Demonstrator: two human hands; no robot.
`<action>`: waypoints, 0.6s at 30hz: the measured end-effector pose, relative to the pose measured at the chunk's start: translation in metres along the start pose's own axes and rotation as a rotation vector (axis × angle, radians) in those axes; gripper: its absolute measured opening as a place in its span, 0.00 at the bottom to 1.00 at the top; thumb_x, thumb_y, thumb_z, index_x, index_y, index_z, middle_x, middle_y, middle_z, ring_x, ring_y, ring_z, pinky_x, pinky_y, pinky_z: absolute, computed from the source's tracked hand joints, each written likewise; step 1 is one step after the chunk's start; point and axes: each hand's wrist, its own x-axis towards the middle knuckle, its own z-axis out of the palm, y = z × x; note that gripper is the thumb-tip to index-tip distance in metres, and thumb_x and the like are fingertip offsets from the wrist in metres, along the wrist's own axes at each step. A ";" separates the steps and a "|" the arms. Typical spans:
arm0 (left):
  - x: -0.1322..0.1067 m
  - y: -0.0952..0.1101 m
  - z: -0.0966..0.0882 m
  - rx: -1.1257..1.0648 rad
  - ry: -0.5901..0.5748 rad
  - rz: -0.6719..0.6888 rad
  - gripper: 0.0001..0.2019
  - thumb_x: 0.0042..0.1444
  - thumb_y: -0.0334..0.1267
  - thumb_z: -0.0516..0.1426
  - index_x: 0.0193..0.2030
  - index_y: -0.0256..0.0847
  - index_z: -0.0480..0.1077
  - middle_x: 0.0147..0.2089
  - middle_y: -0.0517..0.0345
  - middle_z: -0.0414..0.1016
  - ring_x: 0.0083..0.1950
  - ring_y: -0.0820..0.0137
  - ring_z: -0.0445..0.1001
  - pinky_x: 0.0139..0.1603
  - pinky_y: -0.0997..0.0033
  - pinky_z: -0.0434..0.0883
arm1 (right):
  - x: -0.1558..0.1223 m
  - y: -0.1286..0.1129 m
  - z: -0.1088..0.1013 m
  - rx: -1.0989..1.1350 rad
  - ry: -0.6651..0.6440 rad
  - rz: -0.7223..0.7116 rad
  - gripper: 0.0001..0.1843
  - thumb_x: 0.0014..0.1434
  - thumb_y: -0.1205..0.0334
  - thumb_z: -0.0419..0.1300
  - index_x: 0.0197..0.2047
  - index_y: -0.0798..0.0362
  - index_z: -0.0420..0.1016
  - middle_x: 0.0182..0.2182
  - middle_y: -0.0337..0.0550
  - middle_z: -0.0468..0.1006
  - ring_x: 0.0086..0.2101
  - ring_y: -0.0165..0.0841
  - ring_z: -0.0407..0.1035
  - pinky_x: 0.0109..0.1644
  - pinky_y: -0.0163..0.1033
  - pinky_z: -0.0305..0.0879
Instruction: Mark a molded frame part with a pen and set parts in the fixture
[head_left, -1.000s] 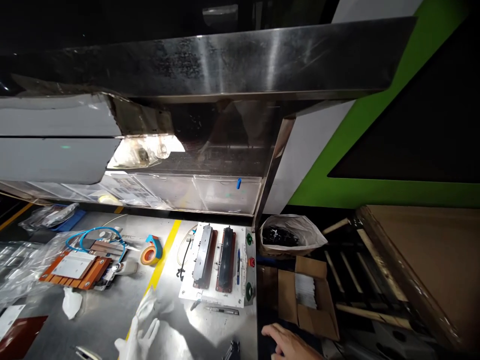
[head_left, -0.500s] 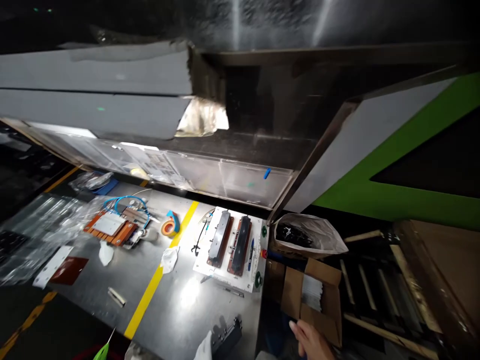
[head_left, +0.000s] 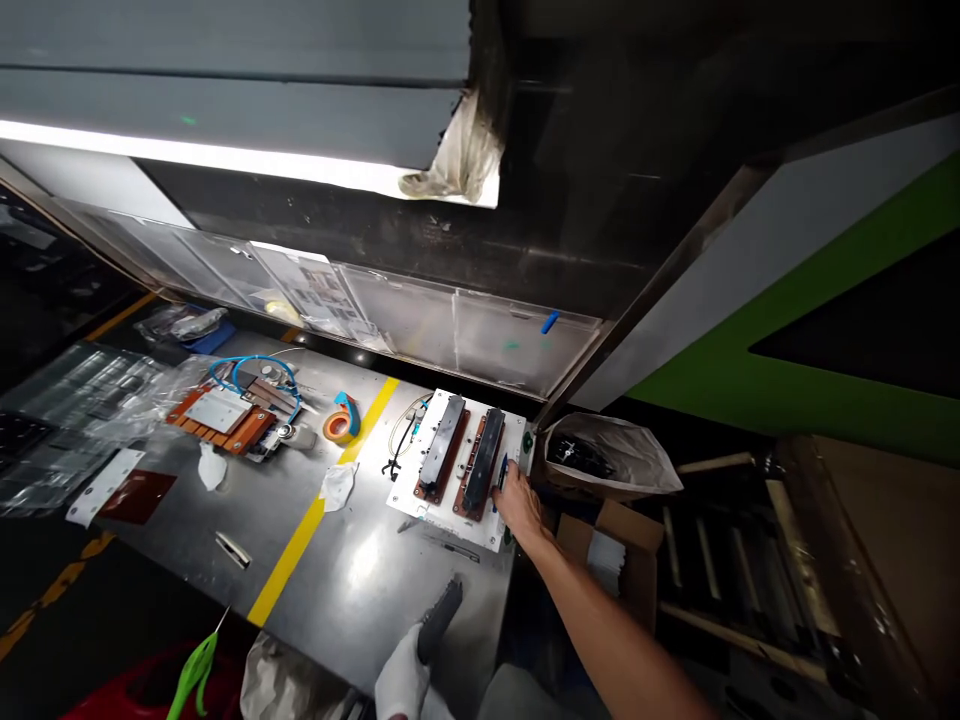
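A bare right hand (head_left: pixel 519 505) reaches to the right edge of a white fixture plate (head_left: pixel 457 470) on the steel tabletop (head_left: pixel 352 580), fingers loosely together on a blue pen (head_left: pixel 501 478); pressing lightly would keep the plate steady. The gloved left hand (head_left: pixel 401 680) grips a dark handle (head_left: pixel 439 620) at the near edge.

Dim overall; bright light strip (head_left: pixel 247 160) overhead — glare patch on steel counter (head_left: pixel 360 570); corners dark, edges stretched by wide lens — slightly soft.
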 end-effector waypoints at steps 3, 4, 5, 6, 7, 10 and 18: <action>-0.008 -0.003 -0.002 -0.096 0.040 -0.055 0.21 0.56 0.37 0.54 0.56 0.50 0.73 0.51 0.53 0.85 0.58 0.51 0.80 0.58 0.54 0.70 | 0.003 -0.010 -0.002 -0.068 -0.021 0.019 0.34 0.59 0.73 0.56 0.69 0.60 0.58 0.53 0.64 0.76 0.49 0.48 0.76 0.51 0.45 0.67; -0.013 -0.003 -0.004 -0.176 0.066 -0.077 0.19 0.55 0.39 0.56 0.54 0.49 0.73 0.48 0.53 0.86 0.56 0.50 0.80 0.57 0.53 0.70 | 0.004 -0.012 -0.004 -0.081 -0.026 0.020 0.35 0.58 0.75 0.56 0.69 0.61 0.58 0.52 0.65 0.76 0.48 0.49 0.76 0.50 0.46 0.67; -0.020 -0.001 -0.006 -0.291 0.091 -0.090 0.17 0.54 0.40 0.58 0.51 0.48 0.74 0.45 0.53 0.86 0.54 0.49 0.81 0.56 0.53 0.71 | 0.005 -0.013 -0.006 -0.086 -0.031 0.017 0.35 0.58 0.75 0.55 0.69 0.61 0.58 0.51 0.66 0.76 0.47 0.50 0.76 0.49 0.47 0.67; -0.029 0.004 -0.008 -0.435 0.111 -0.101 0.15 0.54 0.42 0.60 0.48 0.46 0.75 0.43 0.53 0.86 0.52 0.49 0.81 0.55 0.54 0.73 | 0.007 -0.012 -0.008 -0.082 -0.038 0.012 0.35 0.58 0.75 0.55 0.69 0.61 0.58 0.49 0.67 0.77 0.46 0.51 0.77 0.49 0.48 0.67; -0.038 0.010 -0.012 -0.600 0.129 -0.111 0.14 0.53 0.43 0.62 0.46 0.44 0.75 0.42 0.52 0.86 0.51 0.50 0.82 0.54 0.55 0.74 | 0.008 -0.011 -0.010 -0.069 -0.044 0.006 0.35 0.58 0.74 0.55 0.68 0.61 0.59 0.47 0.66 0.78 0.45 0.52 0.77 0.48 0.49 0.67; -0.074 0.040 -0.029 -1.107 0.151 -0.117 0.23 0.49 0.49 0.68 0.49 0.40 0.76 0.48 0.46 0.86 0.54 0.51 0.81 0.56 0.55 0.76 | 0.005 0.006 -0.017 0.021 -0.046 -0.019 0.31 0.59 0.69 0.55 0.65 0.56 0.61 0.41 0.58 0.80 0.43 0.50 0.77 0.47 0.49 0.67; -0.154 0.132 -0.066 -1.478 0.034 -0.095 0.35 0.49 0.44 0.70 0.64 0.39 0.69 0.51 0.42 0.85 0.57 0.49 0.81 0.58 0.49 0.79 | -0.093 0.137 -0.038 0.420 -0.041 -0.033 0.29 0.51 0.45 0.56 0.52 0.51 0.62 0.35 0.45 0.80 0.38 0.43 0.80 0.43 0.45 0.74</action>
